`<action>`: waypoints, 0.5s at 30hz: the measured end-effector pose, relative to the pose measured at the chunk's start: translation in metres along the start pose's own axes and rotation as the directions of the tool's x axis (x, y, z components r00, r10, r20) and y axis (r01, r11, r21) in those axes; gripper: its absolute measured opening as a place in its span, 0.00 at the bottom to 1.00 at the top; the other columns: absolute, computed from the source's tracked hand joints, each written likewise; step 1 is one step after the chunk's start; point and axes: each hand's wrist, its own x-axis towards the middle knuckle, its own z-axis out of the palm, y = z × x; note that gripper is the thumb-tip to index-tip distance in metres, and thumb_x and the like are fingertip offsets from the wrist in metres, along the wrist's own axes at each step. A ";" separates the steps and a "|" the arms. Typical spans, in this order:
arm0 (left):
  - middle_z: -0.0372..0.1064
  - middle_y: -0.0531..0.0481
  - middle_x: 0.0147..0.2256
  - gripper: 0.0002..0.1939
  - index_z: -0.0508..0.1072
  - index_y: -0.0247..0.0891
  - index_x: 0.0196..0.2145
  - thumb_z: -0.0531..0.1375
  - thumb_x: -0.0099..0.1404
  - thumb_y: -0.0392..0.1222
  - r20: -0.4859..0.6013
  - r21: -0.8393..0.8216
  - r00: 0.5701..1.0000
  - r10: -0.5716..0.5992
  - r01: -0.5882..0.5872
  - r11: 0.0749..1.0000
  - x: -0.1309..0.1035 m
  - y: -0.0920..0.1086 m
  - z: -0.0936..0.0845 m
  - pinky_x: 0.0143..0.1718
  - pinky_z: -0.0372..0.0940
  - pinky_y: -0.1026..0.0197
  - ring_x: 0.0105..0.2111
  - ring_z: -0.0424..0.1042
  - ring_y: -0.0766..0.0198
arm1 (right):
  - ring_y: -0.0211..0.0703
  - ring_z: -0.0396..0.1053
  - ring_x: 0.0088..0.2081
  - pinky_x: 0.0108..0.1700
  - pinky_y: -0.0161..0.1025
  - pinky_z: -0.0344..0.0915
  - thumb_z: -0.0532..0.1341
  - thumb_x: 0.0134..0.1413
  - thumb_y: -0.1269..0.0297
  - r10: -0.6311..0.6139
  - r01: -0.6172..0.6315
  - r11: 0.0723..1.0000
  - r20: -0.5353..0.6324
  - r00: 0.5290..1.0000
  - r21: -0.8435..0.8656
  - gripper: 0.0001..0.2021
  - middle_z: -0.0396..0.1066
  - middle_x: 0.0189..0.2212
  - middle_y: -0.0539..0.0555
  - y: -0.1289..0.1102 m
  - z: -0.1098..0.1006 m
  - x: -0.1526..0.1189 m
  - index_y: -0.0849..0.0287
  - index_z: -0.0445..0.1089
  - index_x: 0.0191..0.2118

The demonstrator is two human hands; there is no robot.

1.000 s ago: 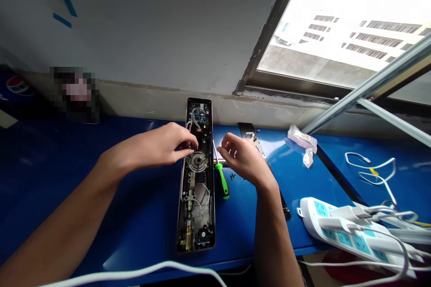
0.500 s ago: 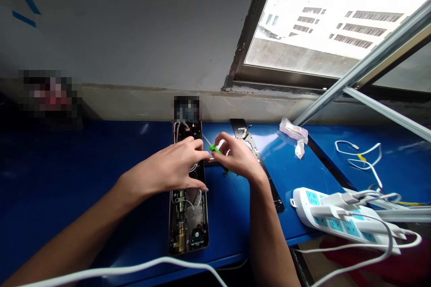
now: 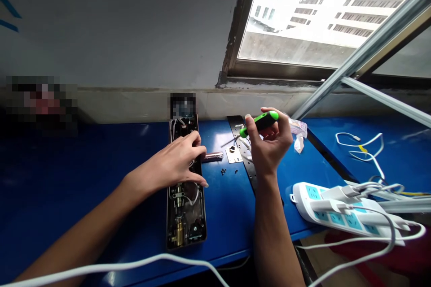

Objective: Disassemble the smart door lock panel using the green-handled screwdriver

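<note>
My right hand [image 3: 272,143] is closed round the green and black handle of a screwdriver [image 3: 261,122], raised above the blue table. Its thin shaft points down to the left. My left hand [image 3: 168,161] lies across the middle of a long, narrow open device housing [image 3: 204,222], thumb and fingers apart near its right edge. Wires, brass-coloured fittings [image 3: 179,233] and a small black part show inside; my hand hides the middle. Beside the housing lie a shiny reddish cylinder [image 3: 213,157], a small silver plate [image 3: 233,155] and several tiny dark screws [image 3: 223,171].
A long black panel [image 3: 251,175] lies partly behind my right hand. Further right are a crumpled plastic bag [image 3: 298,129], a white power strip [image 3: 301,193] with plugs, and a coiled white cable [image 3: 373,157]. Another white cable [image 3: 161,258] crosses the front. A metal frame [image 3: 363,54] stands by the window.
My right hand has lifted away from the housing, up and to the right, with the screwdriver. The cylinder, silver plate and screws are now uncovered. My left hand stays nearly in place.
</note>
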 end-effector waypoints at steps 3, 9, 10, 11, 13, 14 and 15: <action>0.61 0.46 0.50 0.30 0.76 0.40 0.44 0.72 0.56 0.65 -0.008 0.010 1.000 0.015 -0.015 1.000 0.006 -0.003 0.002 0.38 0.66 0.57 0.41 0.69 0.56 | 0.35 0.69 0.25 0.24 0.34 0.68 0.72 0.54 0.63 -0.008 0.012 0.999 0.097 0.995 -0.043 0.13 0.69 0.28 0.45 0.001 -0.004 -0.001 0.54 0.73 0.45; 0.61 0.46 0.49 0.29 0.77 0.37 0.44 0.73 0.56 0.63 -0.084 0.012 0.996 0.040 -0.039 0.999 0.017 -0.007 0.008 0.38 0.67 0.57 0.40 0.70 0.57 | 0.35 0.68 0.27 0.24 0.34 0.66 0.70 0.53 0.64 0.000 0.013 0.998 0.221 0.975 -0.056 0.12 0.70 0.30 0.46 0.002 -0.003 -0.004 0.54 0.72 0.43; 0.61 0.46 0.48 0.29 0.77 0.37 0.44 0.73 0.56 0.63 -0.095 0.008 0.995 0.041 -0.040 0.999 0.018 -0.008 0.008 0.38 0.67 0.57 0.40 0.70 0.57 | 0.34 0.68 0.26 0.24 0.34 0.66 0.70 0.53 0.63 -0.002 0.017 0.998 0.221 0.975 -0.067 0.12 0.69 0.29 0.46 0.002 -0.003 -0.004 0.54 0.72 0.43; 0.61 0.46 0.48 0.30 0.77 0.37 0.45 0.73 0.56 0.62 -0.104 0.004 0.994 0.040 -0.040 0.999 0.019 -0.008 0.009 0.38 0.67 0.57 0.40 0.70 0.57 | 0.34 0.67 0.26 0.24 0.34 0.66 0.69 0.53 0.63 -0.003 0.021 0.997 0.224 0.975 -0.079 0.11 0.69 0.29 0.45 0.003 -0.004 -0.003 0.54 0.72 0.43; 0.61 0.45 0.48 0.30 0.78 0.36 0.46 0.73 0.57 0.61 -0.114 0.011 0.993 0.041 -0.040 0.999 0.019 -0.008 0.009 0.38 0.68 0.56 0.40 0.70 0.57 | 0.34 0.67 0.25 0.24 0.34 0.66 0.69 0.54 0.63 0.003 0.020 0.995 0.237 0.972 -0.098 0.11 0.69 0.29 0.45 0.005 -0.006 -0.003 0.54 0.72 0.43; 0.62 0.45 0.47 0.29 0.78 0.35 0.47 0.73 0.57 0.61 -0.119 0.025 0.992 0.050 -0.047 0.999 0.019 -0.007 0.009 0.39 0.68 0.56 0.40 0.70 0.57 | 0.34 0.66 0.25 0.25 0.34 0.66 0.69 0.54 0.62 0.009 0.017 0.994 0.246 0.969 -0.105 0.11 0.69 0.29 0.45 0.006 -0.007 -0.002 0.54 0.72 0.43; 0.62 0.45 0.47 0.28 0.78 0.35 0.47 0.72 0.58 0.60 -0.127 0.048 0.990 0.066 -0.060 0.997 0.018 -0.006 0.009 0.40 0.69 0.55 0.41 0.69 0.56 | 0.33 0.66 0.25 0.25 0.34 0.66 0.68 0.54 0.62 0.016 0.013 0.994 0.257 0.966 -0.112 0.12 0.69 0.29 0.45 0.008 -0.008 -0.002 0.53 0.72 0.44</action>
